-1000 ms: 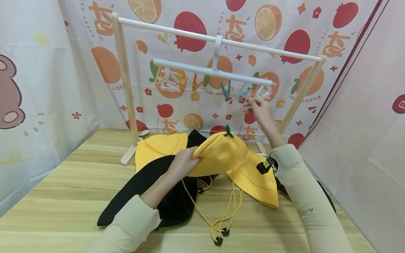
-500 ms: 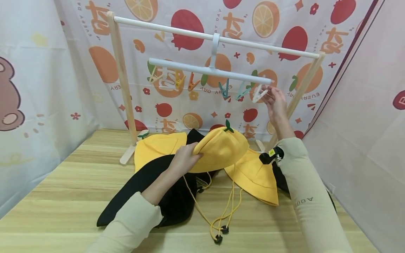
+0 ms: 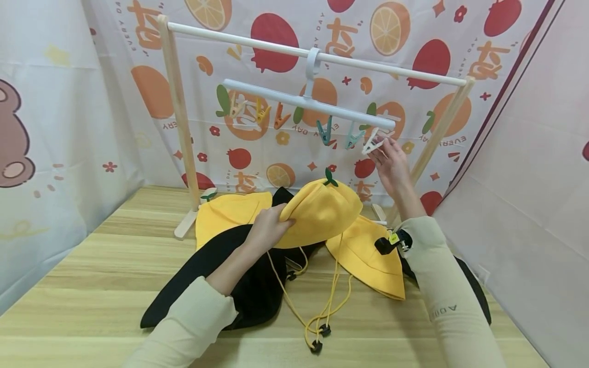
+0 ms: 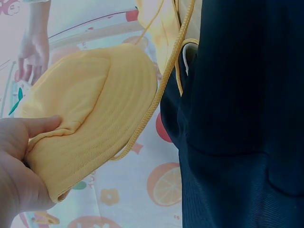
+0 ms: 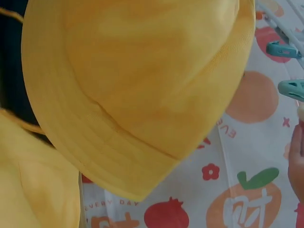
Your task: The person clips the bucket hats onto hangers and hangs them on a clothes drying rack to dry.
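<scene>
My left hand (image 3: 269, 227) pinches the brim of a yellow bucket hat (image 3: 324, 214), thumb on top, and holds it up over the table. The hat has a green sprout on its crown, and yellow cords with black toggles trail from it. At the right end of a white clip hanger (image 3: 276, 97), my right hand (image 3: 391, 164) pinches a white clothespin (image 3: 371, 144). Beside it hang a light teal clothespin (image 3: 353, 138) and a darker teal one (image 3: 324, 133). In the right wrist view the hat covers most of the picture, with only some fingers (image 5: 297, 156) at the edge.
A wooden rack (image 3: 178, 112) carries the hanger on its white rod (image 3: 248, 41). More yellow hats, one left (image 3: 230, 209) and one right (image 3: 368, 255), lie on the wooden table (image 3: 106, 286) with a black hat (image 3: 207, 271). Printed cloth stands behind.
My right hand moved from near the light teal clothespin to the white one and then drew it slightly down and left. The hanger's right end dips lower. The left hand raised the hat slightly.
</scene>
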A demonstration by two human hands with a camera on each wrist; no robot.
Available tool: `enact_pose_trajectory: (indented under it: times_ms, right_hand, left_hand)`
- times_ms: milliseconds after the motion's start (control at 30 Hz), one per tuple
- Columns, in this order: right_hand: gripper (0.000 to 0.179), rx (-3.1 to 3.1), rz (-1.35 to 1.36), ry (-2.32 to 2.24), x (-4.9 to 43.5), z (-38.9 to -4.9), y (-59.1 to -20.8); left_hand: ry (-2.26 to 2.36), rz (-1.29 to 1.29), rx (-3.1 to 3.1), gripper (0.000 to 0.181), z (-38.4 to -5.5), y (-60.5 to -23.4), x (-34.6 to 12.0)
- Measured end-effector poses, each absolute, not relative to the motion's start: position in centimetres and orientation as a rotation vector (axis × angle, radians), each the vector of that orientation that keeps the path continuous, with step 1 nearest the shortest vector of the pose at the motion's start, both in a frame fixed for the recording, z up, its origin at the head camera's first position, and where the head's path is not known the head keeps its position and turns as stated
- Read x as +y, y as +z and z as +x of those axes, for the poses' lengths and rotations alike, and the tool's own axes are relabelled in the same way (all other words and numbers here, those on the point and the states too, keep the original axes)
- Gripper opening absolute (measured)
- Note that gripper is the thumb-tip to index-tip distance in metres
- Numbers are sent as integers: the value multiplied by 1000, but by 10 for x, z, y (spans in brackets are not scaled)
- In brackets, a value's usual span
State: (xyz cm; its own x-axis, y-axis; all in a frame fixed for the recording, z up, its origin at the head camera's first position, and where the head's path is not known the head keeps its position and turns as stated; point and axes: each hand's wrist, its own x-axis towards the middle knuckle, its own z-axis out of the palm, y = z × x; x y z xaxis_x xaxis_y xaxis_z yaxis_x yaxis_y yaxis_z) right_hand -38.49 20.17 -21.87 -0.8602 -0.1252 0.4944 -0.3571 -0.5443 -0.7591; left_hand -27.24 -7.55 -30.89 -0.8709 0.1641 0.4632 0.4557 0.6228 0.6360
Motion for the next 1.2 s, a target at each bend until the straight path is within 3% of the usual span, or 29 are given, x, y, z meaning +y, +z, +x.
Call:
enact_pose_trajectory:
  times_ms: [367,567,967,1200]
  right_hand:
    - [13,-1268,1156,2682,191,-366,-226]
    - [26,-1423,1241,2656,181,-354,-222]
    - [17,-1656,985,2430,157,-341,-215]
    - [32,-1672,923,2287,139,-334,-212]
  left_hand:
    - [-1157,-480,-2485,18,-269,-310,-75]
    - [-1158,-467,-2458,15,-266,-308,-76]
    - [-1158,-519,-2373,13,-268,-309,-75]
    - [-1174,-515,-2367,14,-269,-308,-72]
